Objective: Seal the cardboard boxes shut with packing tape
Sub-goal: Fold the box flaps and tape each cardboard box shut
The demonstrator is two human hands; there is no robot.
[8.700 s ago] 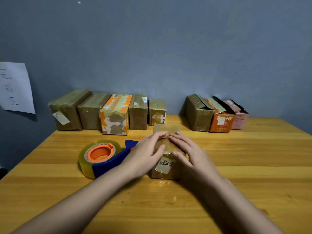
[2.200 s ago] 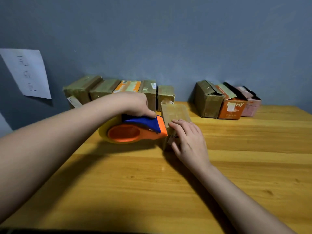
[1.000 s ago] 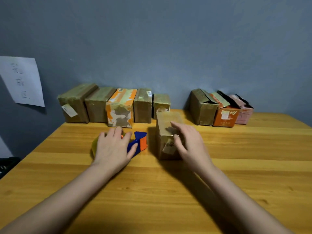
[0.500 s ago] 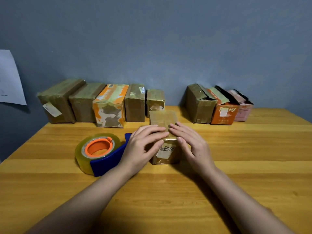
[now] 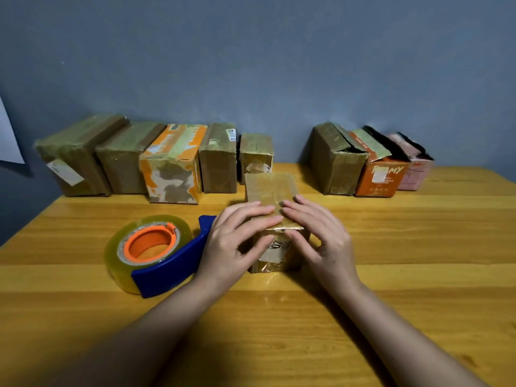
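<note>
Tape dispenser (image 5: pixel 156 255) set down left of left hand (image 5: pixel 231 244), right hand (image 5: pixel 321 241) alongside, both flat with straight fingers, now pressing tape onto small box (image 5: pixel 272 196); seal probably nearly finished

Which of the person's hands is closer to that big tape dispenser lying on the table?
Left. The left hand lies right beside the tape dispenser, overlapping its blue handle in this view while resting on the small box. The right hand is on the box's far side.

My L hand (image 5: pixel 231 241) & R hand (image 5: pixel 321 241): bare, no rings, no watch, nails short. Both forearms bare, no sleeves in view.
</note>
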